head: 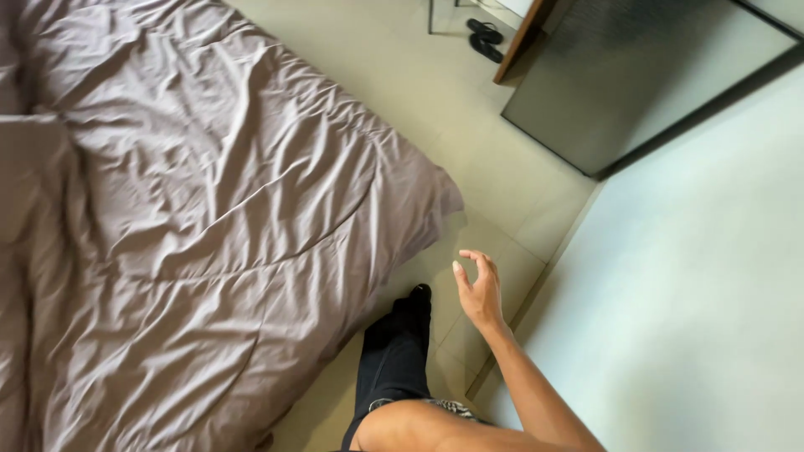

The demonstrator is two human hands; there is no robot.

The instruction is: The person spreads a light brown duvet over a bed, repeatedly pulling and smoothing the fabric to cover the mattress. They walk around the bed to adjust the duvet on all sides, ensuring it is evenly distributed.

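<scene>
BED: I see the rumpled grey-brown duvet [201, 209] covering the bed, left, corner overhanging floor [394, 67] | STEP: walking beside it, judged | RIGHT HAND [479, 289]: half open, fingers loosely curled, empty, near duvet corner | LEFT HAND: unseen | NEXT: reach left for that corner.

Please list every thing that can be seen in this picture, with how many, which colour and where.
Crumpled fabric duvet: one, grey-mauve, covers the bed, fills the left half.
Tiled floor: one, pale beige, centre, beside the bed.
Flat sandals: one pair, black, on the floor at the top.
Dark panel with wooden edge: one, grey-black, top right.
Smooth wall: one, pale, right side.
Person's leg: one, in black trousers, bottom centre.
Right hand: one, bare, empty, fingers loosely curled, over the floor near the duvet corner.
Left hand: not in view.
</scene>
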